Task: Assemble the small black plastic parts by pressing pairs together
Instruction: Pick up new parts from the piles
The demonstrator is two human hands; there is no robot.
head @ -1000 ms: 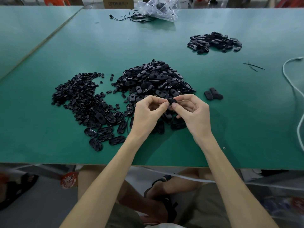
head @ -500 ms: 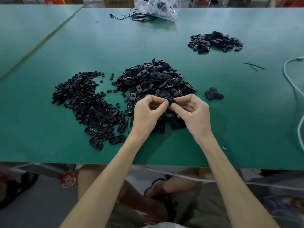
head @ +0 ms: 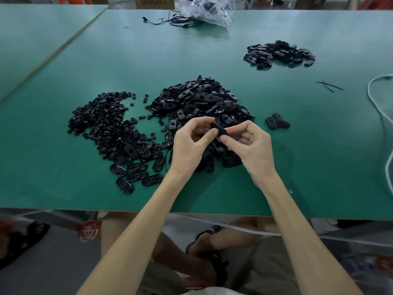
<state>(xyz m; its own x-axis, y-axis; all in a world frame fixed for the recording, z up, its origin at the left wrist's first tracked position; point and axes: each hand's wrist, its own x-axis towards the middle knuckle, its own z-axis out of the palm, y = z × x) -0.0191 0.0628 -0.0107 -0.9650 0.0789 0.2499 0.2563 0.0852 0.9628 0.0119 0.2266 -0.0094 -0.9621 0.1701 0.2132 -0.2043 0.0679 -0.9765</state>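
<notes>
Your green surface [head: 212,50] carries a heap of parts [head: 202,99], with a plastic bag [head: 206,7] at its far edge. The grips of your left hand [head: 191,143] and right hand [head: 253,145] both pinch one smooth black oval part [head: 219,129].

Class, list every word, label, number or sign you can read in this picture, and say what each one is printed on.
"OTOR": on the cardboard box at the top of the view. The first letter is uncertain, and the characters after it are too blurred to read.
Red round sticker, low on the left: it shows a picture, and any writing is too small to read.
Black plastic parts: no markings are legible.
</notes>
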